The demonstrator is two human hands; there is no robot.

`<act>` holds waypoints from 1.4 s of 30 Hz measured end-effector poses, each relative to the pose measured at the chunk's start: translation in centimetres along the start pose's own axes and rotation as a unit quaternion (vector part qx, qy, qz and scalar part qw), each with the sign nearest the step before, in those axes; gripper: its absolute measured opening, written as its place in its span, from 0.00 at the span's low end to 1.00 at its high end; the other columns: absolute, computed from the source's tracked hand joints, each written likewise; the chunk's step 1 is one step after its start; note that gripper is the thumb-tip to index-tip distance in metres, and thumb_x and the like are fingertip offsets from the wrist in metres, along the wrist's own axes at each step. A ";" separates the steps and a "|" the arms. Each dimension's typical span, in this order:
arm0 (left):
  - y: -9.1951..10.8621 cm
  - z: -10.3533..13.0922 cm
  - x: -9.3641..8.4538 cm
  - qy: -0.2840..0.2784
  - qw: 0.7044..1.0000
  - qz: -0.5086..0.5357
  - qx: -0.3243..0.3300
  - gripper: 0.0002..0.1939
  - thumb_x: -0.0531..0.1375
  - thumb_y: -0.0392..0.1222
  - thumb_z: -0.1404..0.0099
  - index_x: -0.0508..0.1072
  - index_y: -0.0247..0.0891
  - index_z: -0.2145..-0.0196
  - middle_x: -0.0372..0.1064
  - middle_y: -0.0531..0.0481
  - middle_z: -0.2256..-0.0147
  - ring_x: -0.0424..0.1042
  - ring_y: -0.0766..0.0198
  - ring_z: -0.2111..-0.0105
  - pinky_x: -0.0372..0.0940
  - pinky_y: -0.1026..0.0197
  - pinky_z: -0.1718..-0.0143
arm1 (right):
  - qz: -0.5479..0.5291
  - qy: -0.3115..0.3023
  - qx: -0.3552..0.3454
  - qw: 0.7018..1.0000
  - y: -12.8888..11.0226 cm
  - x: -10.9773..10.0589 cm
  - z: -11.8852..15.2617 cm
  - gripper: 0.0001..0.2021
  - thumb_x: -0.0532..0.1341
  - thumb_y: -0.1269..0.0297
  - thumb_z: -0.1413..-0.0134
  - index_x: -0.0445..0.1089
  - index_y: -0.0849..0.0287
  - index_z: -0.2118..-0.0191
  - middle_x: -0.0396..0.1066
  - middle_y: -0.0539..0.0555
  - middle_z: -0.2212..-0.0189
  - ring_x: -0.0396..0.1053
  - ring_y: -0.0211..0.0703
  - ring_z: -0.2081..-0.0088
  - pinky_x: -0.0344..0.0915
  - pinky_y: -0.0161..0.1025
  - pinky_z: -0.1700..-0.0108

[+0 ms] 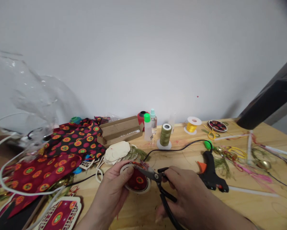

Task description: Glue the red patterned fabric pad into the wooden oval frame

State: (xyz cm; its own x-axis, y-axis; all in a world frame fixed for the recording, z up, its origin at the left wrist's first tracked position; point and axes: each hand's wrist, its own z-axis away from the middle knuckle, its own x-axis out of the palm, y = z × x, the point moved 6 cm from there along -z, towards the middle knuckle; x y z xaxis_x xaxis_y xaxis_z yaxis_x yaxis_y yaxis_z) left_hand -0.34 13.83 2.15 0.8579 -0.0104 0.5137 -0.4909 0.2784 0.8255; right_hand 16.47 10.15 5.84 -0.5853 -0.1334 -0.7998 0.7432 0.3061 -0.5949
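Wooden tabletop (253, 204) against a plain white wall. Left hand (114, 185), grip closed on a round disc (137, 182) faced with red patterned fabric, held just above the wood. Right hand (191, 198) grips black scissors (155, 177), blades at the disc's upper edge. Beyond the right grip: black glue gun (211, 174). Farther back, green thread spool (165, 134). Left of the left grip: red patterned fabric (69, 143).

Scissors (160, 185): handles lying hidden inside right hand (184, 198). Patterned panel (59, 215): running off bottom edge. Clear plastic wrap (21, 89): blurring, leaving left edge.
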 end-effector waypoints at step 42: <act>0.0 0.5 -0.2 0.002 0.991 -0.133 0.012 0.13 0.71 0.42 0.54 0.79 0.33 0.71 0.79 0.43 0.74 0.76 0.58 0.76 0.69 0.62 0.73 | -0.283 0.012 0.051 0.958 1.5 0.2 -0.6 0.17 0.68 0.54 0.58 0.62 0.59 0.72 0.52 0.43 0.80 0.50 0.33 0.77 0.49 0.31 0.77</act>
State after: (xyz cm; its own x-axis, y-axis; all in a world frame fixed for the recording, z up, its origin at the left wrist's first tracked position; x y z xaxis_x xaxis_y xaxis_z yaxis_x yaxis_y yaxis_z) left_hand -0.64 13.35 2.15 0.9579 -0.0761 0.2768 -0.2513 0.2441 0.9366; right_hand 17.32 11.15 4.84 -0.9099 -0.2292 -0.3458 0.3320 0.0975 -0.9382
